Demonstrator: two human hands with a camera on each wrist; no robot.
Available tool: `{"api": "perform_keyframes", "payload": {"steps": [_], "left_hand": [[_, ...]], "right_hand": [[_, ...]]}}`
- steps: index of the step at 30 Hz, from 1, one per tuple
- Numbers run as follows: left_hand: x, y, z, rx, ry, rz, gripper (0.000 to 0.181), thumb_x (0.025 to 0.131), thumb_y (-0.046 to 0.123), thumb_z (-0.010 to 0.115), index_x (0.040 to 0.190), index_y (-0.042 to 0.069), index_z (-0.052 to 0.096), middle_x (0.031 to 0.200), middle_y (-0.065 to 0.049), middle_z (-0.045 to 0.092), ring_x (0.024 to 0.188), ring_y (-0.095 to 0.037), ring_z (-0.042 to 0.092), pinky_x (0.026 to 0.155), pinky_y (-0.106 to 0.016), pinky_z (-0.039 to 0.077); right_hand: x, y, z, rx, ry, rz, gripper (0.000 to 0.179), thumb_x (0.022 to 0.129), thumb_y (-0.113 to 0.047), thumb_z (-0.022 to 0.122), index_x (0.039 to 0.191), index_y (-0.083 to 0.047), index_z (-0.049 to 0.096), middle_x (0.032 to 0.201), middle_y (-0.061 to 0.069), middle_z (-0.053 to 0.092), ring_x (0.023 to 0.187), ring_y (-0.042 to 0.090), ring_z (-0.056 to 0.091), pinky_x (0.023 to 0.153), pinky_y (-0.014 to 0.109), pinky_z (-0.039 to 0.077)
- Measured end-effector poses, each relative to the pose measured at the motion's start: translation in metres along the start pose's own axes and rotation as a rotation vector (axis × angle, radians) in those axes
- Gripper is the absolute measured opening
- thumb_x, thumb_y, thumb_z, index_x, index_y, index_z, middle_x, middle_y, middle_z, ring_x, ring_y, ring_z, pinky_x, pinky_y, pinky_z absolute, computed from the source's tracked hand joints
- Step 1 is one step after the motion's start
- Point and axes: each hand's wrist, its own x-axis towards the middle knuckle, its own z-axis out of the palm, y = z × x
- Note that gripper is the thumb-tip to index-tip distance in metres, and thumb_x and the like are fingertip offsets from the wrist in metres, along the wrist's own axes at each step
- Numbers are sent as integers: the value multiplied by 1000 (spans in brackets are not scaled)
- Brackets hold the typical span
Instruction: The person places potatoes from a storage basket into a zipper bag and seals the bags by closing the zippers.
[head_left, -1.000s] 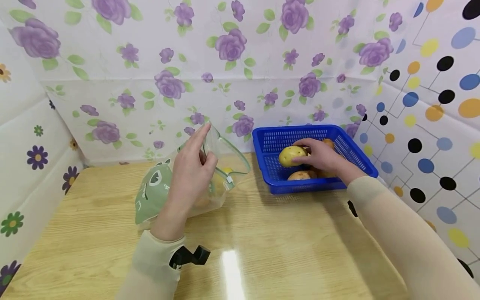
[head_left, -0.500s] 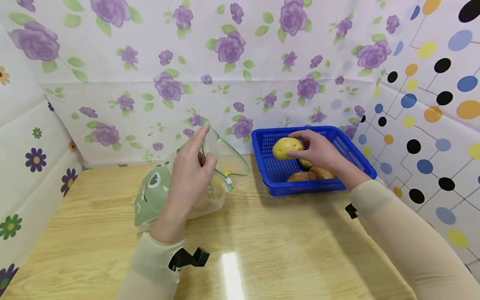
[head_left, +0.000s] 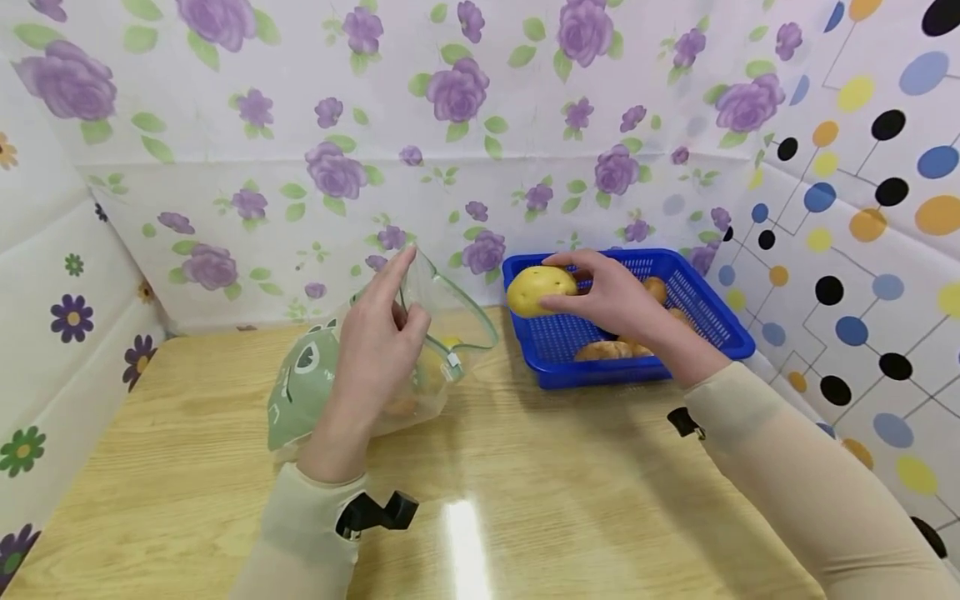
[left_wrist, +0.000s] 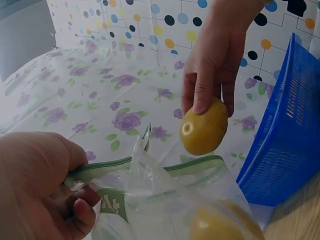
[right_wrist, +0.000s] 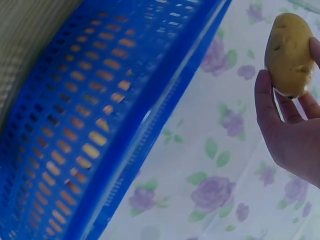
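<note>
A yellow potato point(head_left: 531, 292) is held between the thumb and fingers of my right hand point(head_left: 618, 298), over the left end of the blue basket point(head_left: 562, 375). My left hand point(head_left: 378, 342) pinches the green-edged rim of a clear zip bag point(left_wrist: 150, 207). The bag leans on the table with its mouth spread toward the basket, and its side bears a green cartoon face point(head_left: 311, 375). Yellow and brownish lumps show through the clear plastic. In the left wrist view the held potato hangs beyond the bag's mouth, apart from it.
Several more potatoes point(head_left: 603, 350) lie in the basket, partly hidden by my right forearm. The wooden table point(head_left: 525, 492) runs back to a flowered cloth wall point(head_left: 420, 100). A dotted cloth wall point(head_left: 862, 275) rises on the right, close beside the basket.
My right hand has lifted the potato and carried it left, from above the other potatoes to the basket's left rim. The left hand keeps its hold on the bag.
</note>
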Motion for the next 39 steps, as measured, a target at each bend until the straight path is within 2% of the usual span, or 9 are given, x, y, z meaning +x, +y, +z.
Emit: {"api": "perform_keyframes", "payload": {"steps": [6,11,22,27,29,31,34,39], "left_hand": [[5,-1,-4,9,26,-3,75,96,-7,54,168,13,49,168,-4,51,60,-20,42,52,-27,35],[8,3,-2,-26,17,-1,75,96,-7,54,169,13,48,167,-4,52,62,-20,43,54,-27,36],[9,6,0,-30,13,-8,74,97,-4,55,169,15,48,158,-7,57,61,-21,45,54,-30,38],[7,8,0,-43,1,-12,75,98,-3,58,169,16,47,158,-8,57,60,-21,45,51,-30,38],[6,9,-1,-44,2,-19,75,98,-3,58,170,17,47,147,-8,63,60,-21,45,51,-30,37],[6,10,-1,-46,3,-24,76,98,-3,57,170,17,46,128,-9,66,60,-21,45,51,-30,36],[7,10,-3,-48,8,-30,77,98,-3,57,171,18,45,100,-8,58,59,-21,44,50,-29,35],[8,11,-4,-49,16,-33,77,97,-2,56,171,19,46,91,-7,54,57,-21,42,48,-29,33]], "right_hand": [[4,-20,7,37,-22,-55,65,98,-47,84,155,-25,63,144,-1,61,124,24,63,91,47,60],[7,-39,14,70,-27,-89,61,98,-40,85,153,-23,65,144,-1,61,122,23,63,91,46,59],[17,-74,48,80,-91,-177,59,98,-36,86,151,-20,67,138,-1,64,111,22,64,90,40,60],[21,-84,62,63,-122,-178,60,98,-35,87,151,-17,66,140,-2,63,117,22,62,90,38,60],[23,-88,67,45,-132,-176,60,98,-34,87,152,-17,66,140,-2,63,119,21,62,90,37,60],[25,-90,70,33,-144,-180,61,98,-32,87,153,-16,65,141,-1,64,120,21,61,90,37,60],[27,-93,72,22,-168,-198,62,99,-28,85,156,-16,63,145,-1,64,125,19,62,94,36,59],[25,-92,70,73,-200,-203,61,102,-25,82,159,-19,61,158,-1,60,135,16,61,100,36,59]]}}
